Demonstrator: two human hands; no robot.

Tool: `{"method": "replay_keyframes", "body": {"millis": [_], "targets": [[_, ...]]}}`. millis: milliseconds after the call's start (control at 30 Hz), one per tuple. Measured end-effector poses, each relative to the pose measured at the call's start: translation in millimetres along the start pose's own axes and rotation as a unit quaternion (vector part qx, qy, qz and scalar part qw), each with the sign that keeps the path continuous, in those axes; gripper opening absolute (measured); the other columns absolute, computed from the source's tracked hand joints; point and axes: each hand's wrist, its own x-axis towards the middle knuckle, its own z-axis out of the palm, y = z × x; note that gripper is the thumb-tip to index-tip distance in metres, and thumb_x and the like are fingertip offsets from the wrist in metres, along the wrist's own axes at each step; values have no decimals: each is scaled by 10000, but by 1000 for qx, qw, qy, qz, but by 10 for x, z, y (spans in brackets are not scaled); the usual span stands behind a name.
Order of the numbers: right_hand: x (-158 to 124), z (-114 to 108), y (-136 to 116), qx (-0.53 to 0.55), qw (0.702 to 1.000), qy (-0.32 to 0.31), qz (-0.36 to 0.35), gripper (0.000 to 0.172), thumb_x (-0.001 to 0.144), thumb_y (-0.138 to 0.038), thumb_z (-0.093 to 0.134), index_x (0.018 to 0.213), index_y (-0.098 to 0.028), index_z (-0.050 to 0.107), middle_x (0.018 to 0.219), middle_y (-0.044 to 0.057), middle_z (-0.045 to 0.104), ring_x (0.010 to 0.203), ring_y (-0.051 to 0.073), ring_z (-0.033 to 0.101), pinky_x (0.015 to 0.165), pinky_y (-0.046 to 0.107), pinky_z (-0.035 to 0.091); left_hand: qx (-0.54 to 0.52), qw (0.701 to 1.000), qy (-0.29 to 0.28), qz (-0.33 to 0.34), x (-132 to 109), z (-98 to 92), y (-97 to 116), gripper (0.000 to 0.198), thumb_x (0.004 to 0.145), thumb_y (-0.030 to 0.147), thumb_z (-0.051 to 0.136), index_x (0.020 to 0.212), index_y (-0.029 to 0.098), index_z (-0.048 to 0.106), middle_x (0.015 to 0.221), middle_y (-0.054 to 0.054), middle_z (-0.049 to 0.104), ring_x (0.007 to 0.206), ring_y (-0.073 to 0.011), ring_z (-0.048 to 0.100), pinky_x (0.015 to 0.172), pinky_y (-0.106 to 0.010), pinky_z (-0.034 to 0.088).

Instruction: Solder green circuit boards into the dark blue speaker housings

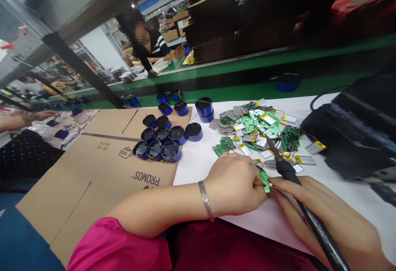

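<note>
My left hand (235,184) is closed around a small green circuit board (265,179) near the table's front edge; a silver bracelet (206,200) sits on that wrist. My right hand (321,213) grips a black soldering iron (287,170) like a pen, its metal tip pointing away toward the pile of parts. The two hands touch at the board. A heap of green circuit boards with silver batteries (262,128) lies just beyond the hands on the white table (198,159).
Several black-and-blue round speaker housings (161,141) stand on a flattened cardboard sheet (99,168) at left. A black device (349,135) sits at right. Beyond a green conveyor (247,81), another person leans over a bench; a co-worker's arm shows at far left.
</note>
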Motion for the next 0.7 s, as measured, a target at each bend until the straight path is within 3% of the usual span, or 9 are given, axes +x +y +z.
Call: {"method": "replay_keyframes", "body": {"millis": [233, 467, 567, 633, 700], "targets": [[-286, 96, -23, -15, 997, -35, 63, 156, 1009, -271, 542, 1131, -218, 623, 956, 23, 665, 853, 162, 637, 830, 300, 505, -25, 996, 83, 1, -162, 23, -36, 181, 820, 230, 602, 708, 190, 738, 1032, -38, 734, 983, -233, 647, 914, -429, 484], [-233, 115, -113, -9, 998, -30, 45, 171, 1011, -194, 495, 1058, -223, 657, 953, 27, 673, 807, 165, 615, 787, 325, 490, -56, 987, 143, -46, -242, 97, -2, 136, 783, 207, 632, 679, 188, 718, 1081, -51, 725, 1059, -252, 613, 959, -431, 489], [-122, 104, -104, -11, 1000, -6, -9, 159, 1009, -159, 512, 1103, -196, 636, 930, 24, 675, 786, 149, 613, 758, 291, 491, -74, 981, 169, -63, -249, 141, -13, 98, 758, 211, 651, 673, 194, 696, 1088, -60, 709, 1110, -257, 598, 981, -430, 485], [-116, 92, -66, -14, 999, -11, -44, 175, 1011, -182, 531, 1166, -171, 612, 930, 31, 672, 778, 140, 619, 740, 268, 499, -82, 979, 172, -72, -246, 158, -20, 94, 753, 222, 653, 672, 197, 694, 1077, -70, 700, 1130, -259, 592, 988, -435, 483], [-197, 71, 14, -16, 999, -27, -16, 205, 1031, -266, 520, 1200, -187, 606, 904, 21, 664, 744, 137, 618, 737, 264, 509, -89, 979, 164, -80, -238, 164, -21, 98, 744, 227, 649, 663, 198, 697, 1076, -72, 697, 1132, -261, 590, 989, -442, 484]]}}
